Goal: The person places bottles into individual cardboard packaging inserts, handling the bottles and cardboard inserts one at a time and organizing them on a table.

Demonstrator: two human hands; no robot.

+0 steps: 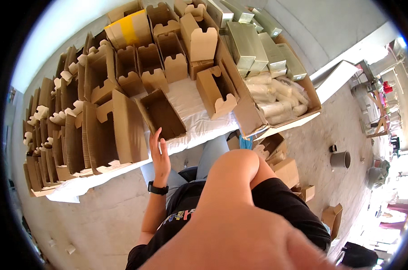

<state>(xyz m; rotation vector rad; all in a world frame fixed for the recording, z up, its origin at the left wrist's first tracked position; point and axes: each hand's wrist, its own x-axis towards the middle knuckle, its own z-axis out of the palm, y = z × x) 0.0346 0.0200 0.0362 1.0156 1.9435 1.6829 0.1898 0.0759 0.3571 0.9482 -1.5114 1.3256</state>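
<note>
"Just beyond the unclenched left hand (pixel 161 159), fingertips seemingly touching, sits an empty box (pixel 162 113)."
"A careless push could topple it. Right hand (pixel 240 236)?"
"Raised, blurred; its grip I can't tell."

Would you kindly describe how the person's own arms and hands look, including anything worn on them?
The left hand is ungloved, with a black, watch-like band around its wrist. The right hand, close to the camera and blurred, seems ungloved too, with no band visible. The right arm has a short black sleeve.
</note>
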